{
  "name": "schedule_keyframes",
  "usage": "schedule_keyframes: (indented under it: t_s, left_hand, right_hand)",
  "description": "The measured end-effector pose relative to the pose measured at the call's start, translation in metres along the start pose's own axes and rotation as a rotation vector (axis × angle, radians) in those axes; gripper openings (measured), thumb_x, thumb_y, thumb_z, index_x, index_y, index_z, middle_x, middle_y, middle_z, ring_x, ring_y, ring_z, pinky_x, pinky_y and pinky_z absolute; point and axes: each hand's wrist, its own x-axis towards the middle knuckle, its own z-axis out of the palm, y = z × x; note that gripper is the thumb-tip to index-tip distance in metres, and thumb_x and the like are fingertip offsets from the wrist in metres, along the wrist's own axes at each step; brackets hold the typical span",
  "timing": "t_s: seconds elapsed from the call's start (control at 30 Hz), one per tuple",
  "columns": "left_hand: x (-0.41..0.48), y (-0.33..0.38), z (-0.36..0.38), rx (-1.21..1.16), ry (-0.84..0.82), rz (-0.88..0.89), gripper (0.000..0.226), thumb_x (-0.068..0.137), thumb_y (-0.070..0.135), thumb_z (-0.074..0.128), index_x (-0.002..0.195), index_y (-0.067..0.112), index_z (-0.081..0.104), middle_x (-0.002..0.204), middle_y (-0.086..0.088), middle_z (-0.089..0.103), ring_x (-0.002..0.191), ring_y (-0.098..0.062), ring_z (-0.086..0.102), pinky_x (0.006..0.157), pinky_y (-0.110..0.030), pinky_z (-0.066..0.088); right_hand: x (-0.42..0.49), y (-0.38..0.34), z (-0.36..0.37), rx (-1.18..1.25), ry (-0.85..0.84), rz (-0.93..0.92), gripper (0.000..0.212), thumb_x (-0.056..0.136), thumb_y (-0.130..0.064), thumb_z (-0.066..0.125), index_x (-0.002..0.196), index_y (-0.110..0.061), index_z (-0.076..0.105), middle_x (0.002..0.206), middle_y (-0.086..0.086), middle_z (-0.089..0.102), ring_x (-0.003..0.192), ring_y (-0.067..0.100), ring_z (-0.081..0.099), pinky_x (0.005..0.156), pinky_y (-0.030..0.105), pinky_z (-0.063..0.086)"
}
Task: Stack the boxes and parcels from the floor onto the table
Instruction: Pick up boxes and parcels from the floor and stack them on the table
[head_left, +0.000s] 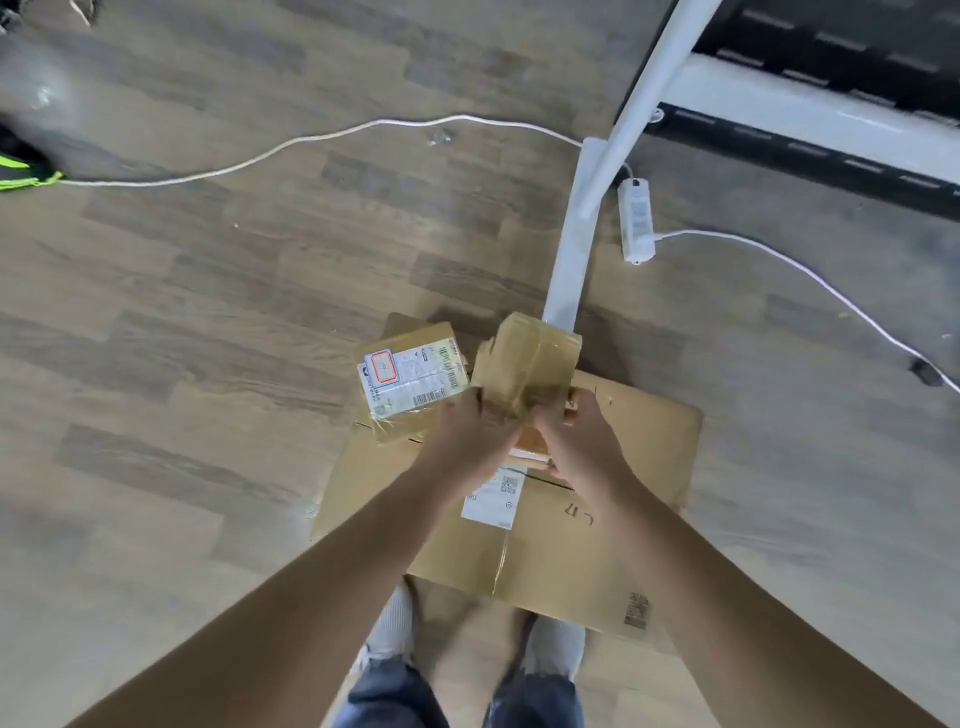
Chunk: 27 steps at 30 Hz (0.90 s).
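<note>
I hold a small taped cardboard box (527, 364) up in front of me with both hands. My left hand (470, 434) grips its near left side and my right hand (579, 441) grips its near right side, fingers curled under it. Below lies a large flat cardboard box (587, 530) on the wooden floor. A smaller box with a white shipping label (410, 379) rests on the large box's far left corner. A small orange-brown parcel (532, 441) shows between my hands, mostly hidden.
A white table leg and foot (571, 260) rise just beyond the boxes, with the table frame (810, 109) at the upper right. A white power strip (638, 221) and white cables (311, 140) lie on the floor. My feet (395, 623) stand at the large box's near edge.
</note>
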Motion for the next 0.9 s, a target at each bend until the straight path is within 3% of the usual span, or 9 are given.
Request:
schedule_keyframes:
  t_s: [0.07,0.13,0.27,0.37,0.47,0.57,0.6,0.73,0.9]
  left_hand:
    - [-0.004,0.001,0.027,-0.006,-0.042,0.022,0.013,0.083,0.041,0.053,0.092,0.038,0.045,0.097,-0.001,0.060,0.085,-0.021,0.060,0.055,-0.027,0.037]
    - [-0.004,-0.003,0.049,-0.041,-0.089,-0.024,0.013,0.086,0.041,0.051,0.097,0.038,0.044,0.099,-0.003,0.062,0.088,-0.025,0.061,0.058,-0.030,0.039]
    - [0.004,-0.024,0.075,-0.067,-0.213,-0.098,0.050,0.084,0.057,0.049,0.125,0.029,0.047,0.110,-0.001,0.063,0.091,-0.018,0.063,0.074,-0.032,0.051]
    - [0.006,-0.035,0.087,-0.017,-0.252,-0.095,0.059,0.082,0.057,0.049,0.133,0.028,0.044,0.125,-0.005,0.054,0.103,-0.021,0.058,0.084,-0.037,0.051]
    - [0.002,-0.037,0.093,0.014,-0.157,-0.068,0.059,0.088,0.055,0.047,0.139,0.027,0.037,0.132,-0.003,0.043,0.117,-0.026,0.051,0.092,-0.040,0.048]
    - [0.000,-0.034,0.086,0.047,0.009,-0.016,0.042,0.092,0.035,0.047,0.131,0.023,0.041,0.123,-0.003,0.042,0.118,-0.024,0.046,0.096,-0.040,0.042]
    - [0.002,-0.033,0.082,0.065,0.051,-0.005,0.038,0.093,0.030,0.046,0.130,0.022,0.042,0.121,-0.003,0.042,0.116,-0.024,0.047,0.094,-0.040,0.043]
    - [0.015,-0.028,0.070,0.171,0.119,0.002,0.037,0.095,0.026,0.044,0.132,0.021,0.043,0.129,-0.006,0.045,0.115,-0.025,0.048,0.087,-0.036,0.043]
    - [0.014,-0.018,0.078,0.185,0.051,0.059,0.040,0.093,0.019,0.043,0.133,0.020,0.043,0.130,-0.005,0.043,0.115,-0.025,0.047,0.091,-0.046,0.048]
  right_hand:
    - [0.000,0.016,-0.013,0.010,0.030,0.045,0.041,0.086,-0.046,0.061,0.116,-0.025,0.043,0.099,-0.005,0.061,0.084,0.010,0.061,0.082,0.044,0.056]
    - [0.002,0.032,-0.020,-0.009,0.039,0.093,0.048,0.084,-0.049,0.064,0.116,-0.022,0.040,0.096,-0.004,0.060,0.084,0.013,0.061,0.081,0.044,0.057]
    - [0.015,0.063,-0.017,0.004,0.095,0.084,0.052,0.082,-0.042,0.072,0.116,-0.021,0.038,0.094,-0.001,0.061,0.084,0.020,0.066,0.078,0.046,0.057]
    - [0.020,0.087,-0.015,0.089,0.181,0.060,0.049,0.082,-0.033,0.075,0.115,-0.024,0.039,0.090,-0.004,0.060,0.078,0.013,0.064,0.064,0.032,0.055]
    - [0.022,0.106,-0.020,0.237,0.266,0.056,0.039,0.088,-0.030,0.069,0.114,-0.026,0.040,0.095,-0.002,0.061,0.081,0.013,0.064,0.054,0.022,0.050]
    - [0.027,0.119,-0.039,0.327,0.352,0.115,0.031,0.095,-0.031,0.059,0.120,-0.025,0.042,0.098,-0.003,0.061,0.086,0.020,0.064,0.073,0.042,0.058]
    - [0.030,0.123,-0.046,0.321,0.380,0.124,0.032,0.096,-0.030,0.057,0.124,-0.023,0.043,0.101,-0.002,0.061,0.085,0.018,0.063,0.072,0.042,0.057]
    - [0.042,0.135,-0.058,0.101,0.392,0.072,0.034,0.100,-0.028,0.049,0.132,-0.019,0.046,0.109,-0.001,0.060,0.078,0.003,0.056,0.049,0.016,0.044]
    - [0.052,0.138,-0.049,-0.104,0.296,0.101,0.037,0.103,-0.027,0.037,0.139,-0.019,0.044,0.117,0.006,0.060,0.080,0.014,0.057,0.059,0.031,0.048]
